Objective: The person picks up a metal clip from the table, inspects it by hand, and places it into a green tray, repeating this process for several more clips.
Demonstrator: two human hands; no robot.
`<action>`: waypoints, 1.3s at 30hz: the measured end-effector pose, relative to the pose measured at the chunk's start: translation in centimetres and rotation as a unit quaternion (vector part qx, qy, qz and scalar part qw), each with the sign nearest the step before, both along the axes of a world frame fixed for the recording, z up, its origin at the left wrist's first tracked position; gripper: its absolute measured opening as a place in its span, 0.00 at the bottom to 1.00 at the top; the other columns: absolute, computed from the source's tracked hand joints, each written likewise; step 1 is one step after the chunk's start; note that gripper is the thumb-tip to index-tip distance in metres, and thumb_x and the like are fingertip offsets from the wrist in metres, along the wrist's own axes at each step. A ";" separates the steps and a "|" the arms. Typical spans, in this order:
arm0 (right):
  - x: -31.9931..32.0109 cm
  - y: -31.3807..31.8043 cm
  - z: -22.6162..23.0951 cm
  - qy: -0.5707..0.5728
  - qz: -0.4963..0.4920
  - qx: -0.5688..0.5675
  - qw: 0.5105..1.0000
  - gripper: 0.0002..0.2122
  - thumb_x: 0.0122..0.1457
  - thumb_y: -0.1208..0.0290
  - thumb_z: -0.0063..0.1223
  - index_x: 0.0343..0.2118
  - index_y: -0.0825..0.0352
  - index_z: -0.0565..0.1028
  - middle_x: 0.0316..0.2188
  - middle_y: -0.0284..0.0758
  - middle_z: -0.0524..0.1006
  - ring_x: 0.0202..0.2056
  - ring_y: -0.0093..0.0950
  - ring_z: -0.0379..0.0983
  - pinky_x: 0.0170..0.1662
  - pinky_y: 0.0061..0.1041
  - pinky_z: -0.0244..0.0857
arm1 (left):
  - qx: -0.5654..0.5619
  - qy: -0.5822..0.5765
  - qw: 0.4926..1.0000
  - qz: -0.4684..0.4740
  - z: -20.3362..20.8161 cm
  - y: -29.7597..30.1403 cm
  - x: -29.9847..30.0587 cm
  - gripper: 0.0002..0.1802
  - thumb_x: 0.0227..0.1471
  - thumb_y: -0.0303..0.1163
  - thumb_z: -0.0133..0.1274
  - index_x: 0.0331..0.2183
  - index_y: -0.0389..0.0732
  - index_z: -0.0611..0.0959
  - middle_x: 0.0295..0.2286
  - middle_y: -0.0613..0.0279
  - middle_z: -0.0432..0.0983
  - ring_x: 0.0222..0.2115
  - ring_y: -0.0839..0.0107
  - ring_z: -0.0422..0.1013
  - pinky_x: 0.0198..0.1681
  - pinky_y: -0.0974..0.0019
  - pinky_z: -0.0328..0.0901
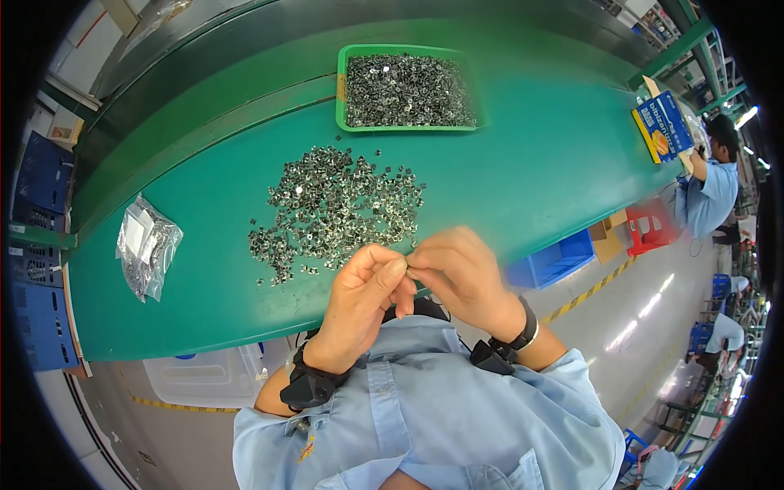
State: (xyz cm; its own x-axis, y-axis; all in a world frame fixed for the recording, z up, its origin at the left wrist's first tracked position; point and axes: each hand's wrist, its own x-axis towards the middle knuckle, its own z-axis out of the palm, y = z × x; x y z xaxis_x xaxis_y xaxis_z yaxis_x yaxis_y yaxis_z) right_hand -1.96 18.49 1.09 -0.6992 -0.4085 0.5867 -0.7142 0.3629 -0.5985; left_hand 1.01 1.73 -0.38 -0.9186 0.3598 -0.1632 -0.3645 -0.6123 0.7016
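My left hand (367, 292) and my right hand (459, 273) meet in front of my chest, over the near edge of the green table. Thumb and forefinger of each are pinched together at one spot, around something too small and covered to make out. Just beyond my hands a loose heap of small metal pieces (335, 204), silvery and dark, spreads over the tabletop. Behind it, a green tray (408, 128) is filled with many more such pieces.
On the left of the green table (216, 302) lies a clear plastic bag (147, 249) with contents. Blue bins (555, 263) and a red stool (649, 229) stand below its right side. A co-worker (709, 192) is at the far right by a blue-yellow box (663, 126).
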 end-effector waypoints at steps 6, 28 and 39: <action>0.1 0.0 -0.4 -0.011 -0.009 -0.034 0.999 0.09 0.44 0.78 0.59 0.30 0.65 0.74 0.28 0.32 0.74 0.29 0.30 0.71 0.31 0.26 0.62 | -0.032 -0.016 0.999 0.024 1.4 0.2 0.1 0.09 0.58 0.35 0.43 0.33 0.39 0.70 0.24 0.58 0.73 0.18 0.71 0.67 0.20 0.71 0.61; -0.2 -0.2 -1.0 -0.070 0.059 -0.063 0.994 0.08 0.46 0.82 0.58 0.29 0.65 0.74 0.26 0.34 0.74 0.28 0.31 0.72 0.30 0.26 0.64 | 0.037 -0.022 0.998 -0.042 -0.1 -0.6 -0.4 0.09 0.56 0.35 0.47 0.31 0.40 0.68 0.21 0.61 0.71 0.17 0.71 0.67 0.19 0.69 0.61; 0.3 0.2 -0.5 -0.118 0.028 -0.057 0.991 0.07 0.46 0.82 0.57 0.30 0.66 0.74 0.27 0.35 0.75 0.29 0.30 0.73 0.30 0.25 0.66 | -0.044 -0.007 0.999 -0.005 0.2 -0.4 0.2 0.07 0.56 0.31 0.47 0.35 0.39 0.71 0.23 0.58 0.74 0.19 0.72 0.70 0.21 0.72 0.64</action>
